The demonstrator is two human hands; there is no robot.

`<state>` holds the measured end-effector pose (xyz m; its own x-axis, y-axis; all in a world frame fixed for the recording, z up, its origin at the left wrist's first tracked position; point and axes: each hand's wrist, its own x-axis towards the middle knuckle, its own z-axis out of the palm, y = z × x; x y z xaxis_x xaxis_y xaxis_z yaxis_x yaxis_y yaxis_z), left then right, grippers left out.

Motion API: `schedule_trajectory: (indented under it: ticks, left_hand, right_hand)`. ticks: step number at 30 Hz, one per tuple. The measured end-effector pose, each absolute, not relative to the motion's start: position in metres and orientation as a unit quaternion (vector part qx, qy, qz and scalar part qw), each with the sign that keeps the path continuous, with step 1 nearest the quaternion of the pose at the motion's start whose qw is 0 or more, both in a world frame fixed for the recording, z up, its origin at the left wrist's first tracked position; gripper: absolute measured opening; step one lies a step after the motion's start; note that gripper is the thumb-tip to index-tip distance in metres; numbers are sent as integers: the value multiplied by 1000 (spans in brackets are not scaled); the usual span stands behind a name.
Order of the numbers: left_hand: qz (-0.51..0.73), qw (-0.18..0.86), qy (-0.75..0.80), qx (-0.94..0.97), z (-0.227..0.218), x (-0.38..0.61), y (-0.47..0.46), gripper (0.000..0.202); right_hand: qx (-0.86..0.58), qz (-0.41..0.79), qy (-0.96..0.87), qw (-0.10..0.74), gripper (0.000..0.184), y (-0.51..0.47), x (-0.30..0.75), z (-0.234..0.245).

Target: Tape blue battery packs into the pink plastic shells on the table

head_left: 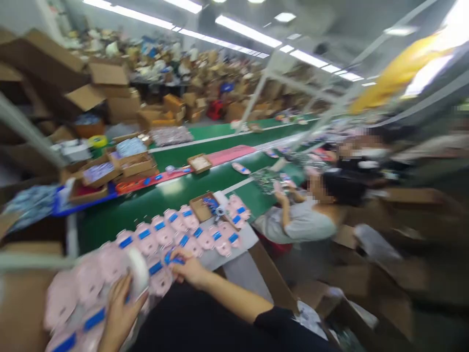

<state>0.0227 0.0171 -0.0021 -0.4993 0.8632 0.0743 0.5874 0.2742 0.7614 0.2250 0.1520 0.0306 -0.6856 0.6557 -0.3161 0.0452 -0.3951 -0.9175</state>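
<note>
Rows of pale pink plastic plates (164,234), rounded and each with a blue strip, lie on the work surface in front of me. My left hand (119,310) is at the lower left over these plates, its thumb and fingers around the lower edge of a white ring-shaped roll (138,271). The roll stands on edge and is blurred. My right hand (188,270) pinches a small blue piece (173,258) above the nearer plates; its exact kind is too blurred to tell.
An open cardboard box (201,209) with blue parts stands behind the plates. Beyond runs a green conveyor belt (176,188) with boxes and a pink strip (230,154). A co-worker (304,222) sits at the right. Cardboard cartons (381,288) crowd the lower right.
</note>
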Motion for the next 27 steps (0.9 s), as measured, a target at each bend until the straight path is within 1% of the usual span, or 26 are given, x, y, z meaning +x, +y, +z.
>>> schedule_trajectory:
  ticks: [2,5,9,14,16,18,22,27]
  left_hand:
    - [373,137,779,485,3,25,-6,56]
    - [341,75,769,536,11,32,-8,49]
    - [281,8,770,572,26,42,-7,46]
    - [196,-18,758,622,40,49,-18,58]
    - [176,-27,753,634,42,51,-21,59]
    - [168,-38,746,643,43,52,-23,58]
    - [162,-41,731,662,44,52,-27,59]
    - [139,-11,707,693,46,42,-31,69]
  right_hand:
    - [-337,746,-521,243,51,152,220,37]
    - [-302,689,-593,287,37,161,217,51]
    - [-275,653,-648,279,31,161,215,57]
    - [-258,645,-664,277,28,163,205,54]
    - [-247,634,-680,274,26,170,203,58]
    - [-232,618,-705,258,25,178,202,64]
    - [-196,607,-744,199,25,187,203,73]
    - [-169,615,-760,125,23,193,206,69]
